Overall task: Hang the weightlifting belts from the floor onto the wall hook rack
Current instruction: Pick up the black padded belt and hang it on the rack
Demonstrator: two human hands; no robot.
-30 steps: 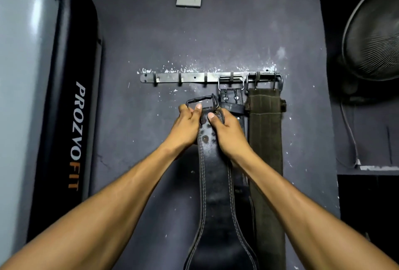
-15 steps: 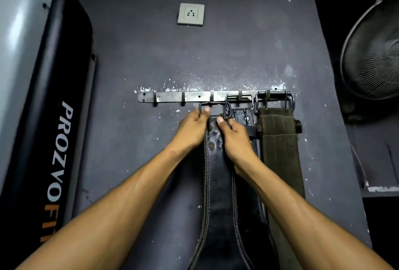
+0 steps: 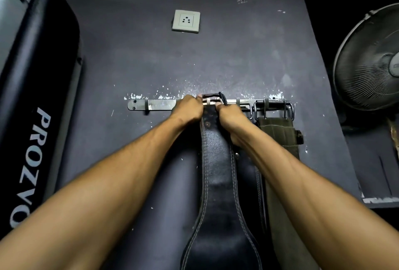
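Observation:
A metal hook rack (image 3: 160, 104) is screwed to the dark grey wall. My left hand (image 3: 189, 107) and my right hand (image 3: 230, 113) both grip the top of a black leather belt (image 3: 218, 161), one on each side. Its dark buckle (image 3: 213, 97) is held up against the rack's middle hooks. Whether the buckle sits on a hook I cannot tell. An olive green belt (image 3: 278, 135) hangs from the rack's right end by its metal buckle. Another dark belt (image 3: 259, 183) hangs between the two, mostly hidden behind my right arm.
A large black and grey padded machine (image 3: 36, 88) marked PROZVO stands close on the left. A wall socket (image 3: 186, 21) sits above the rack. A wire-caged fan (image 3: 369, 58) is at the right, beside a dark ledge. The rack's left hooks are bare.
Both hands have raised the black belt's buckle from just below the rack up to the level of the hooks. The view has tilted downward slightly.

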